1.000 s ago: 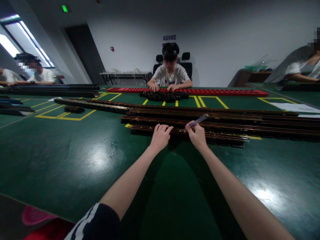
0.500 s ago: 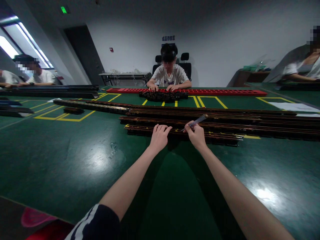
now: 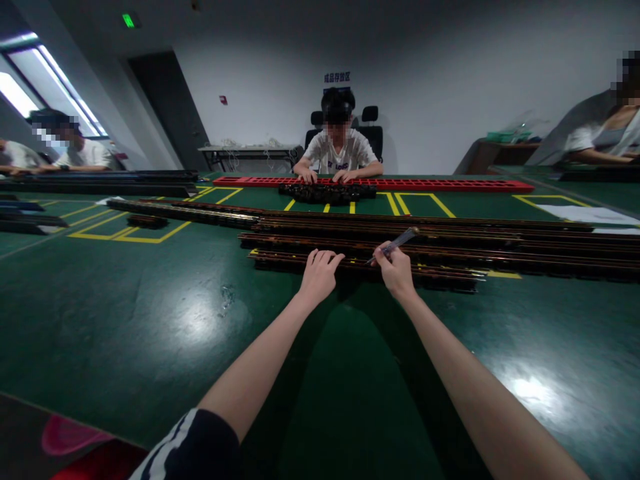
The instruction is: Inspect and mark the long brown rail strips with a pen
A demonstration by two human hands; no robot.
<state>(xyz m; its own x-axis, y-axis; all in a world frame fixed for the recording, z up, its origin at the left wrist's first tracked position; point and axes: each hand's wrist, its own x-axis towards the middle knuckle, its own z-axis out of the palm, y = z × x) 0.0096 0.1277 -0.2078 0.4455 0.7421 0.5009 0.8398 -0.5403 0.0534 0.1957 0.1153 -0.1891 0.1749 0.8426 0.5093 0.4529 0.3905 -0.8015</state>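
Observation:
My left hand (image 3: 319, 272) rests with curled fingers on top of the nearest long dark rail (image 3: 440, 277), pressing on it. My right hand (image 3: 396, 270) is closed in a pinch on a slim pen-like tool (image 3: 395, 243), whose tip points left and down at the same rail. Further long dark brown rails (image 3: 500, 237) lie side by side just beyond, running right across the green table (image 3: 150, 313).
A person sits opposite with both hands at a long red tray (image 3: 450, 185) and a pile of small black parts (image 3: 327, 192). Other people sit at far left and far right. Yellow floor-style markings (image 3: 130, 235) and more dark rails (image 3: 180, 210) lie to the left.
The nearest rail has shifted a little to the left under my hands. My right hand's tool tip has dipped slightly toward it. The view has barely moved.

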